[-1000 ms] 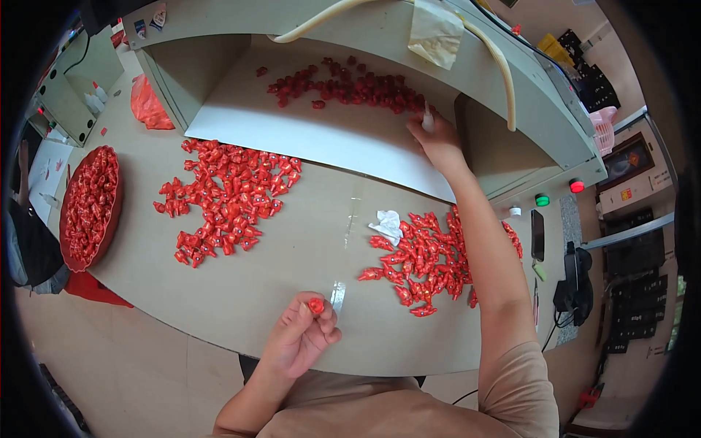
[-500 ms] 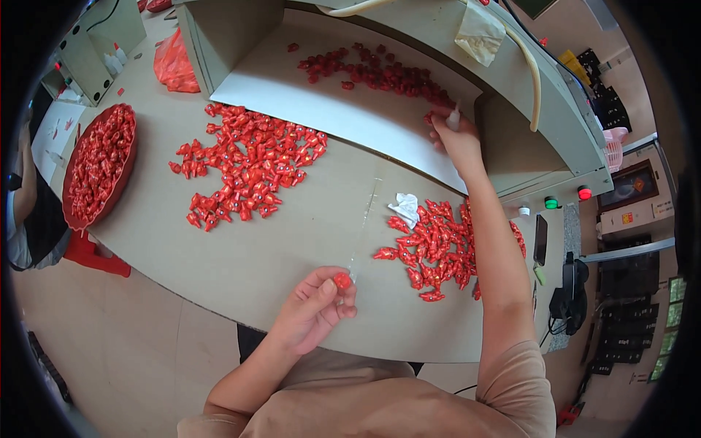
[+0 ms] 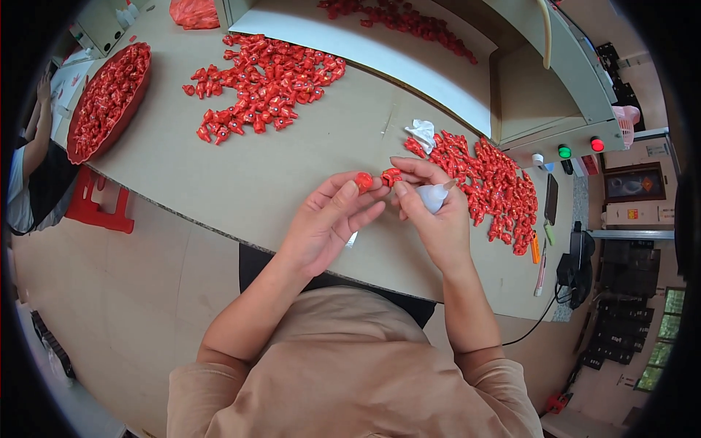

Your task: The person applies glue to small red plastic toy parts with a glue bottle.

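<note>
Between thumb and fingers, my left hand (image 3: 315, 226) holds a small round red plastic piece (image 3: 364, 181). My right hand (image 3: 444, 232) pinches another small red plastic piece (image 3: 391, 177) close beside it; the two pieces look slightly apart. A small whitish squeeze bottle (image 3: 432, 197) with a narrow tip is also tucked in my right hand. Just beyond that hand lies a pile of red figure-like parts (image 3: 504, 186), with a crumpled white tissue (image 3: 421, 136) at its left edge. Farther left spreads a second pile of similar red parts (image 3: 266, 80).
A red basin (image 3: 146, 87) full of red parts stands at far left, near another person's arm (image 3: 38, 142) and a red stool (image 3: 109, 212). An open-fronted cabinet (image 3: 537, 142) with buttons shelters more red pieces (image 3: 409, 22). A phone (image 3: 551, 198) lies at right.
My right hand has come back from inside the cabinet, bringing a red piece and the bottle toward my left hand. My left hand has risen slightly. The view has shifted downward.
</note>
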Available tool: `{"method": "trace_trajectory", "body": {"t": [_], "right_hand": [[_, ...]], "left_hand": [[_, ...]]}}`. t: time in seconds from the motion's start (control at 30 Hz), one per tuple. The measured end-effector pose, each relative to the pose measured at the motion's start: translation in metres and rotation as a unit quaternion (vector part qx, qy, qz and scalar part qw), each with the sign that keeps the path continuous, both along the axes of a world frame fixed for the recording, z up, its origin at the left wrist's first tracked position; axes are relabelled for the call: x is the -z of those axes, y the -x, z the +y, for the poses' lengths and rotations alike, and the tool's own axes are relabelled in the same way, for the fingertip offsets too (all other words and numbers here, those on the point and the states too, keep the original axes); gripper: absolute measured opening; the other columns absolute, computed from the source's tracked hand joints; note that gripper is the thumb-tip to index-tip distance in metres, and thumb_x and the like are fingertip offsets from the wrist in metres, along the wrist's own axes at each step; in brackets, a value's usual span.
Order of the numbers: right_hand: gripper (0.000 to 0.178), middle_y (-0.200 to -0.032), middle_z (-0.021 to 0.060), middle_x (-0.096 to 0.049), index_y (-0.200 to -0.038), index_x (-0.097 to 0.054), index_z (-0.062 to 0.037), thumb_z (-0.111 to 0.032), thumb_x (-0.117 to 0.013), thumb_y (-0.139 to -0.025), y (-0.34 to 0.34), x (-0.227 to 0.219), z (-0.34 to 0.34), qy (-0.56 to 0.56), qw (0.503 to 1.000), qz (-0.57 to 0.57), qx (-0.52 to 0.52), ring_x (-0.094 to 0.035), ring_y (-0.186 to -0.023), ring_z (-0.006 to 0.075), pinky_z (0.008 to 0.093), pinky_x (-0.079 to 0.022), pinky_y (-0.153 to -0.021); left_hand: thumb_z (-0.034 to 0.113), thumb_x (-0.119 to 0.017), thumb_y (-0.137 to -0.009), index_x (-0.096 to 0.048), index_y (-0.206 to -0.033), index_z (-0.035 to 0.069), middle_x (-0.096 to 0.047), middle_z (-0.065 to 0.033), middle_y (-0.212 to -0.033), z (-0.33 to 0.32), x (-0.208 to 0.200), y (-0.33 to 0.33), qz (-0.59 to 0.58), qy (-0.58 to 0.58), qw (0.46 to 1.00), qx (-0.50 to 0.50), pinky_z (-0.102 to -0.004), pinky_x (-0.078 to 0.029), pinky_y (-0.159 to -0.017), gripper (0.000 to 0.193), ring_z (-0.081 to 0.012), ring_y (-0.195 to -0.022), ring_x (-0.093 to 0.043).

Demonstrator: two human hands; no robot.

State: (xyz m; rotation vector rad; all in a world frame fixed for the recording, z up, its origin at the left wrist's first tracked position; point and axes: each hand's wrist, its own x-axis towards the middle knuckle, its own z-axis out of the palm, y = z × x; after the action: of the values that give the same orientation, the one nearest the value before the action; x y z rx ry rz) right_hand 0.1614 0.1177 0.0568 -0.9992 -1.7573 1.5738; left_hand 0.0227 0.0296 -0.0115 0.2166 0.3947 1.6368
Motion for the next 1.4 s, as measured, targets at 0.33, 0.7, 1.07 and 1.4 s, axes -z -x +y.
{"method": "trace_trajectory", "body": {"t": [0.33,0.7,1.07,1.4], "right_hand": [[0.022,-0.095,0.0027,-0.065,-0.109,-0.063,-0.0006,-0.007,-0.064,-0.088,-0.005,-0.029,0.000,-0.030,0.997,-0.033,-0.060,-0.060,-0.085,0.0069,0.0215,-0.049,-0.074],[0.019,-0.092,0.0047,-0.066,-0.104,-0.065,-0.0010,-0.004,-0.066,-0.085,-0.002,-0.038,0.006,-0.113,0.979,-0.123,-0.121,-0.061,-0.085,0.0098,0.0240,-0.049,-0.075],[0.019,-0.090,0.0041,-0.065,-0.103,-0.066,-0.0025,-0.007,-0.067,-0.085,-0.014,-0.032,0.001,-0.136,0.971,-0.140,-0.138,-0.061,-0.081,0.0118,0.0257,-0.049,-0.070],[0.017,-0.084,0.0002,-0.063,-0.098,-0.065,-0.0022,-0.016,-0.067,-0.088,-0.024,-0.023,0.005,0.091,0.986,-0.104,-0.089,-0.055,-0.073,0.0050,0.0211,-0.045,-0.061]], "left_hand": [[0.019,-0.055,-0.095,-0.059,-0.112,0.002,-0.063,-0.0074,-0.100,-0.004,0.002,0.000,0.024,-0.006,1.000,0.015,-0.0350,-0.054,-0.087,0.023,-0.0172,-0.094,-0.063],[0.017,-0.056,-0.095,-0.060,-0.110,0.002,-0.064,-0.0079,-0.093,-0.003,0.005,-0.005,0.066,-0.001,0.998,-0.006,-0.0343,-0.055,-0.081,0.022,-0.0168,-0.086,-0.063],[0.011,-0.060,-0.092,-0.064,-0.105,-0.001,-0.066,-0.0063,-0.097,-0.008,0.000,-0.009,0.199,-0.002,0.979,-0.046,-0.0283,-0.054,-0.079,0.018,-0.0126,-0.086,-0.064],[0.008,-0.063,-0.090,-0.065,-0.103,0.000,-0.067,-0.0053,-0.096,-0.007,-0.004,-0.016,0.294,0.025,0.953,-0.068,-0.0249,-0.051,-0.079,0.016,-0.0092,-0.086,-0.062]]}}
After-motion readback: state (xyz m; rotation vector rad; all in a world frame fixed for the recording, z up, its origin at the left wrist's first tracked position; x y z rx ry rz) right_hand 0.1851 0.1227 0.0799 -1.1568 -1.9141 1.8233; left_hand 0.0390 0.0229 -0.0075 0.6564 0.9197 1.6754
